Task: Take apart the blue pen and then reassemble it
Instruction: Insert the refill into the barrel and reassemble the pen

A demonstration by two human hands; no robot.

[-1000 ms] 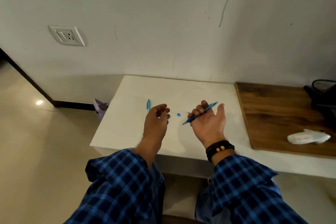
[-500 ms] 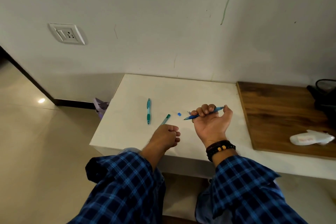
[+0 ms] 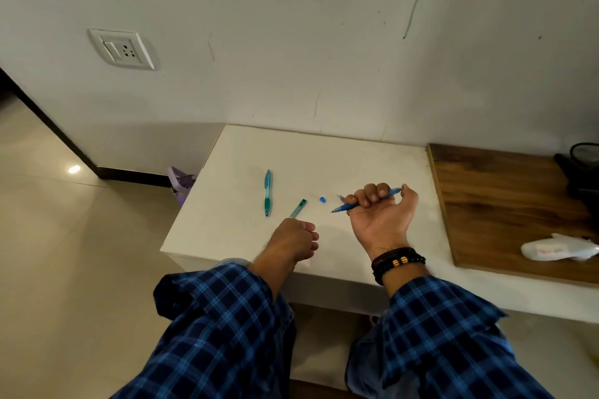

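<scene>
Blue pen [image 3: 366, 201] lies clamped in the right hand [image 3: 381, 220], fingers curled over the barrel, palm up, tip pointing left, probably steadied for refitting parts. Beside its tip a small blue piece [image 3: 322, 199] rests on the white tabletop [image 3: 356, 159]. Left hand [image 3: 293, 241] is loosely curled; whether it holds the teal-capped piece [image 3: 297, 208] I cannot tell.

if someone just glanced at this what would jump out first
Probably the right hand, palm up over the white table, its fingers curled around a blue pen pointing left. Next, the left hand near the front edge, pinching a teal piece. Between them lies a tiny blue part, with a whole teal pen further left.
</scene>
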